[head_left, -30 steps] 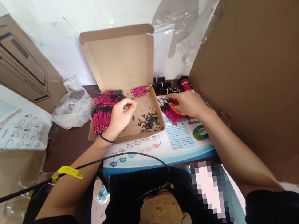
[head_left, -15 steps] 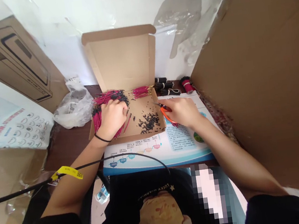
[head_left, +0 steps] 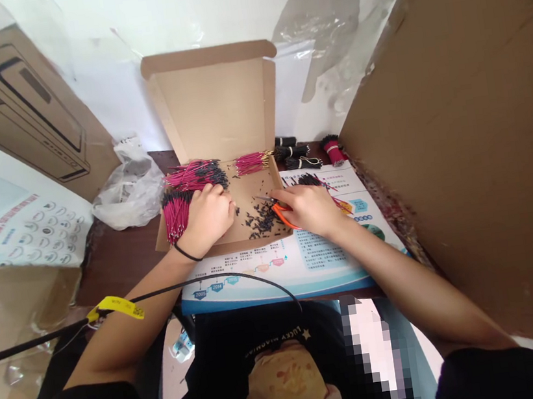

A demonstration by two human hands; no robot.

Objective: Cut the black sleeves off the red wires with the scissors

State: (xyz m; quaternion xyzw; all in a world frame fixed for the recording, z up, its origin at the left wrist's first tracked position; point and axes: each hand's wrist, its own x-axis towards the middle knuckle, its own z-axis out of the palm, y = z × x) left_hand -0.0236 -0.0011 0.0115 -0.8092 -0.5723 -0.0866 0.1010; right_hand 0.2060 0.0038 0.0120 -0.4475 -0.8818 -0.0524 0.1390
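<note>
My left hand (head_left: pixel 210 215) is closed over the left half of an open cardboard box (head_left: pixel 214 101). Its fingertips are bunched, and what they hold is hidden. Beside that hand lie red wires with black ends (head_left: pixel 178 216), and another heap of red wires (head_left: pixel 192 175) lies behind it. My right hand (head_left: pixel 311 208) grips orange-handled scissors (head_left: pixel 284 215) at the box's right edge, the blades pointing left. Under and around the blades are many small black pieces (head_left: pixel 264 219) on the box floor. At the back of the box sits a bundle of red wires with bare ends (head_left: pixel 249 163).
Tied black bundles (head_left: pixel 292 151) and a tied red bundle (head_left: pixel 333 150) stand right of the box. Loose wires lie on a printed sheet (head_left: pixel 258 285) behind my right hand. A plastic bag (head_left: pixel 130 191) is at left. A black cable (head_left: pixel 161 293) crosses in front.
My right hand has moved left with the scissors, uncovering loose wires on the sheet. My left hand has shifted slightly right and down. A single red wire below it no longer shows.
</note>
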